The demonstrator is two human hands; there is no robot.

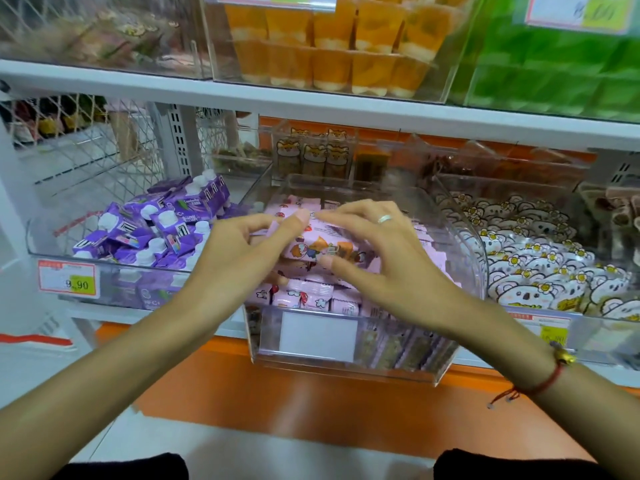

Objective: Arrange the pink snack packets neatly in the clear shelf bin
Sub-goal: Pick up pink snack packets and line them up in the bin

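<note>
Now pink packet (pixel 320 249) between both grips.

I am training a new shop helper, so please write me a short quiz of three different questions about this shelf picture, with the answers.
1. True or false: both hands, the left hand and the right hand, hold the same stack of pink printed snack packets above the clear plastic shelf bin.
2. Which goods lie in the bin to the left of the clear one? A) purple drink pouches with white caps B) green boxes C) orange cups
3. Fill in: the silver ring is on the ___ hand.

Key: 1 true; 2 A, the purple drink pouches with white caps; 3 right.
</note>
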